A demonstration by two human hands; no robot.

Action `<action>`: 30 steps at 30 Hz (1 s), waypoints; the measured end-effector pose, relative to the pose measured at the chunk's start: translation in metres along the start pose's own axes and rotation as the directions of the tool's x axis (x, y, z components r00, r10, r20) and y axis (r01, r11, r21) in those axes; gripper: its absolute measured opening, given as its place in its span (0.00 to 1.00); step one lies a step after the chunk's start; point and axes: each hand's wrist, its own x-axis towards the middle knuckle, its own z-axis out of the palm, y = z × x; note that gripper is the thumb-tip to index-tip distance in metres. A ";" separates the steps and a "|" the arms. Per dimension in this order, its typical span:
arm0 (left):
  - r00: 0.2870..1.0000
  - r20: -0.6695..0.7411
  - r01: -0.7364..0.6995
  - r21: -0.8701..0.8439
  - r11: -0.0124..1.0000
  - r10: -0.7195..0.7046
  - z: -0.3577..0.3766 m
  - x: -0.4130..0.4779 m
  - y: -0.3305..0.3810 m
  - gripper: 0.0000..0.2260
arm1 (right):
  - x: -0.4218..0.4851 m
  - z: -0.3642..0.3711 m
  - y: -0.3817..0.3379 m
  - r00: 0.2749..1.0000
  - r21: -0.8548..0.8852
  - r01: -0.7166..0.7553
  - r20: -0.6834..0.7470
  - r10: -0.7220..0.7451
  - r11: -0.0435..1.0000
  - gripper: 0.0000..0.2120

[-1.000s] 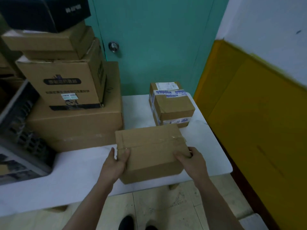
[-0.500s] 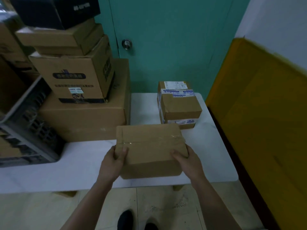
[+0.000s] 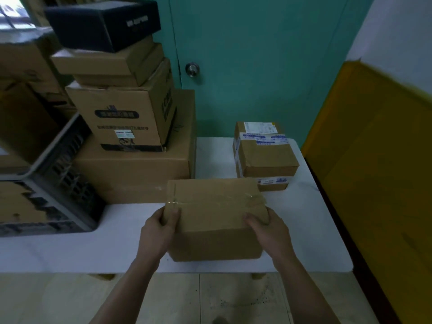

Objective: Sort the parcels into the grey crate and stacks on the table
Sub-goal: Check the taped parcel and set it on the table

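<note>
Parcel (image 3: 215, 218) lay long-axis left-right at the near edge of the counter (image 3: 70, 249), left hand (image 3: 159, 232) and right hand (image 3: 271, 232) clamping its short ends; grey crate (image 3: 63, 160) well left, labelled stack (image 3: 266, 157) just behind-right.

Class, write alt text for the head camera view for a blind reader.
The left hand and right hand grip the ends of a plain brown taped cardboard box at the front of a white table. Behind and left are a small labelled cardboard parcel, a stack of brown cardboard boxes under a black box, and a grey slatted crate.
</note>
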 end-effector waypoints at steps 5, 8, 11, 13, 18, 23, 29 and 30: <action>0.999 -0.034 -0.021 -0.079 0.997 0.019 -0.049 0.003 0.004 0.23 | -0.020 0.026 -0.032 0.996 -0.067 0.089 -0.026 -0.091 0.994 0.28; 0.997 -0.074 -0.043 -0.141 0.989 0.033 -0.090 0.003 0.004 0.23 | -0.039 0.048 -0.062 0.989 -0.059 0.148 -0.008 -0.149 0.987 0.30; 0.989 -0.132 -0.087 -0.170 0.982 0.065 -0.129 0.000 0.011 0.22 | -0.059 0.064 -0.095 0.981 -0.018 0.195 0.006 -0.194 0.981 0.32; 0.984 -0.136 -0.145 -0.216 0.965 0.117 -0.162 -0.007 0.012 0.21 | -0.071 0.078 -0.120 0.973 0.007 0.229 0.000 -0.229 0.973 0.28; 0.957 -0.174 -0.280 -0.339 0.898 0.233 -0.232 -0.022 0.022 0.26 | -0.107 0.104 -0.173 0.939 -0.002 0.342 -0.031 -0.342 0.940 0.46; 0.896 -0.320 -0.403 -0.294 0.867 0.308 -0.300 -0.016 0.018 0.45 | -0.131 0.136 -0.215 0.879 0.155 0.476 -0.048 -0.475 0.866 0.27; 0.813 -0.467 -0.495 -0.241 0.834 0.348 -0.376 -0.004 0.023 0.30 | -0.149 0.192 -0.259 0.815 0.166 0.578 -0.075 -0.574 0.799 0.25; 0.800 -0.485 -0.509 -0.234 0.828 0.354 -0.386 -0.002 0.025 0.30 | -0.153 0.199 -0.267 0.805 0.168 0.592 -0.079 -0.588 0.788 0.25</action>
